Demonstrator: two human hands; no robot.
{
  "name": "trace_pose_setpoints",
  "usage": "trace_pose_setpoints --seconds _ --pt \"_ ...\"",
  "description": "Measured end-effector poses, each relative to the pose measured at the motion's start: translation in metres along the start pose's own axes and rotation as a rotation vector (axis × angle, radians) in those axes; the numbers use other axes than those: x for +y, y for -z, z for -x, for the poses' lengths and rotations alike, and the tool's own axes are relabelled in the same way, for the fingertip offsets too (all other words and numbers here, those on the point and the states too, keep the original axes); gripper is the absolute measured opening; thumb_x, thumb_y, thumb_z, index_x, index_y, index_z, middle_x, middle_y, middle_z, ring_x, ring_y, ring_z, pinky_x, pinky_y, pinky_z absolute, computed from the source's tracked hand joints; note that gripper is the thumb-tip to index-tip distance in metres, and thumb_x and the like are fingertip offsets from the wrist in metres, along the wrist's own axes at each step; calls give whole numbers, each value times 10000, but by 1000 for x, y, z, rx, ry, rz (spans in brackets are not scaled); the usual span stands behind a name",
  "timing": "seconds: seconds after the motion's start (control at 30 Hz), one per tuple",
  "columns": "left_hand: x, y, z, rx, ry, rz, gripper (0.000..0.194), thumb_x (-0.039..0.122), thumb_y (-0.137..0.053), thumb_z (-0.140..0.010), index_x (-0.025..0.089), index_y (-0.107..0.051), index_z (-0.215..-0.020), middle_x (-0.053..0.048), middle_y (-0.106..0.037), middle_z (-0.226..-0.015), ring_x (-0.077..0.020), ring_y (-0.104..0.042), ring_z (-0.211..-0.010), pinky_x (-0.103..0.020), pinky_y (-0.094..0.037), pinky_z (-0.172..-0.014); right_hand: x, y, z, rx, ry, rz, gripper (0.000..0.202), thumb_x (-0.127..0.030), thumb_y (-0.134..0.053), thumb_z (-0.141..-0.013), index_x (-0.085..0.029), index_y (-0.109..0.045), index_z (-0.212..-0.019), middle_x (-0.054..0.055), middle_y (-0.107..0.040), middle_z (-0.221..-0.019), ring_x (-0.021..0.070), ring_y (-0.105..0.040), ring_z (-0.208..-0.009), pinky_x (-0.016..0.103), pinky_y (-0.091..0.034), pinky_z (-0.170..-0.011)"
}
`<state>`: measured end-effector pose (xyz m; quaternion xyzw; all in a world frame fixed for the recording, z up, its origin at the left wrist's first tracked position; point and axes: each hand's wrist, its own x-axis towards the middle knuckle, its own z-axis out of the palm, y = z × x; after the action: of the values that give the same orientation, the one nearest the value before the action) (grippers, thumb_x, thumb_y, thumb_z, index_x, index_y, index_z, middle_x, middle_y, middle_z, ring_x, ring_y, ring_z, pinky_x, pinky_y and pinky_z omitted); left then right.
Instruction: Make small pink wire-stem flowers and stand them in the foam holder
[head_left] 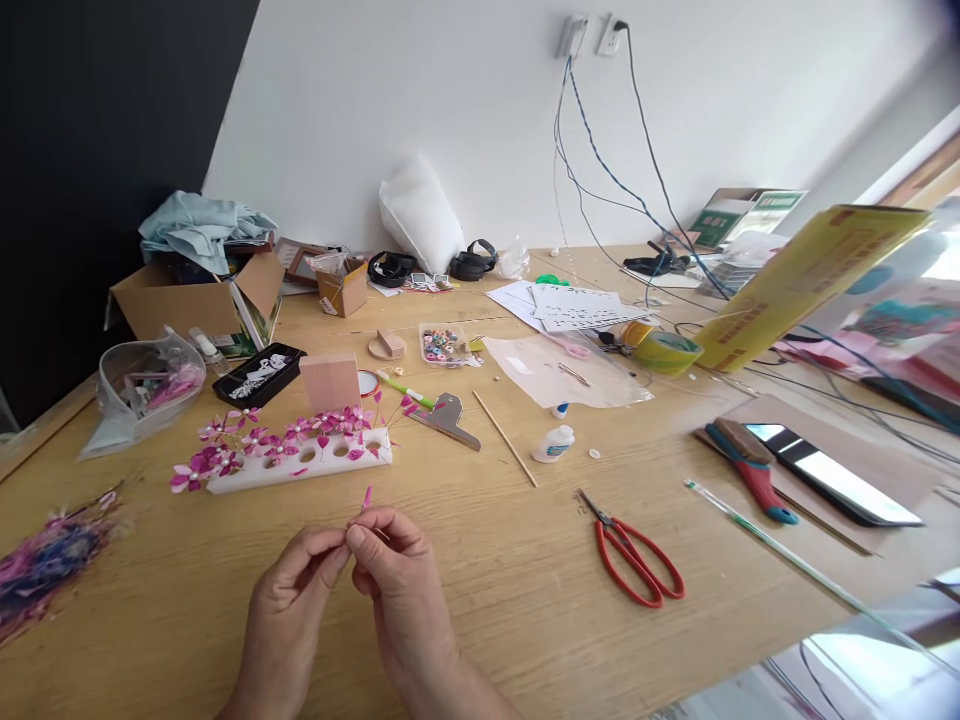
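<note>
My left hand (296, 590) and my right hand (401, 575) meet fingertip to fingertip above the table. Between the pinched fingers a small magenta petal piece (367, 497) pokes upward; its lower part is hidden by the fingers. Just beyond the hands lies a white foam block (259, 477) with round holes. Magenta artificial flowers (281, 440) on thin wire stems rest on and over it. To the right of my right hand, red-handled scissors (637, 560) lie with their blades pointing away. A white glue bottle (553, 444) lies on its side near a thin wooden stick (505, 438).
A metal clip (446, 420), a bead box (442, 345) and a black tray (259, 375) lie farther back. At the right are a brush (750, 470), a phone-like black slab (832, 475) and a yellow roll (817, 285). Cables (600, 150) hang from the wall.
</note>
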<state>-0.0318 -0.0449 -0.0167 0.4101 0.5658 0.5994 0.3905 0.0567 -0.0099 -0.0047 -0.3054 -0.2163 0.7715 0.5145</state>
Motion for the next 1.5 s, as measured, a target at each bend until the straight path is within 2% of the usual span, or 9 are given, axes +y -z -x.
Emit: trace_pose_setpoints --seconds 0.13,0.2,0.27,0.33,0.43,0.57,0.83,1.07,1.5 --pt "-1 11 0 64 18 -96 122 293 -687 -676 227 -652 -772 5 -637 -762 -161 -579 -727 -231 -486 -677 -13 8 -3 -13 -25 42 203 -284 -753 -548 -165 -597 -598 -59 -506 -488 34 -334 -393 183 -206 -393" --pt "2 20 -4 93 -53 -165 116 262 -671 -693 242 -627 -799 11 -618 -774 -155 -578 -737 -233 -484 -693 -27 16 -5 -49 -53 164 204 -290 -745 -567 -155 -596 -602 -31 -574 -543 32 -361 -387 184 -187 -379" --pt "7 28 -10 91 -225 -265 121 234 -640 -722 253 -610 -838 9 -590 -796 -154 -563 -744 -251 -478 -704 -44 23 -7 -89 -89 299 214 -300 -743 -579 -147 -594 -599 -11 -610 -570 34 -387 -389 182 -181 -372" --pt "15 32 -17 52 -472 -402 169 193 -608 -745 264 -599 -898 2 -570 -855 -163 -550 -794 -278 -464 -736 -59 27 -7 -118 -120 394 230 -313 -745 -583 -144 -590 -594 -18 -602 -534 33 -388 -383 180 -186 -372" --pt "27 28 -26 -32 -815 -620 277 127 -596 -753 262 -571 -993 -11 -556 -928 -174 -540 -860 -302 -442 -780 -74 25 -6 -161 -170 460 248 -325 -749 -585 -136 -587 -592 -21 -595 -521 26 -381 -380 178 -192 -378" --pt "35 15 -36 -70 -1024 -815 286 148 -592 -770 213 -527 -1041 -43 -551 -935 -205 -534 -893 -343 -442 -792 -83 18 -5 -216 -250 437 243 -310 -755 -585 -131 -591 -595 -24 -581 -507 24 -384 -389 177 -188 -389" --pt "20 8 -49 -7 -1188 -882 321 93 -605 -746 244 -495 -1008 -41 -550 -901 -207 -551 -876 -376 -473 -778 -86 17 -10 -265 -370 218 224 -238 -771 -557 -118 -587 -602 -23 -554 -475 16 -336 -365 173 -110 -367" --pt "31 10 -56 3 -1288 -871 339 49 -630 -713 258 -524 -958 -27 -554 -862 -200 -554 -828 -401 -480 -789 -78 21 -12 -314 -408 65 190 -196 -752 -581 -111 -585 -610 -20 -556 -504 8 -331 -372 145 -104 -349" --pt "43 20 -62 -62 -1292 -913 276 86 -597 -750 276 -580 -949 -26 -572 -863 -210 -548 -865 -436 -451 -845 -70 24 -14 -285 -415 167 238 -237 -762 -572 -113 -561 -599 -19 -561 -509 15 -375 -377 158 -119 -354"
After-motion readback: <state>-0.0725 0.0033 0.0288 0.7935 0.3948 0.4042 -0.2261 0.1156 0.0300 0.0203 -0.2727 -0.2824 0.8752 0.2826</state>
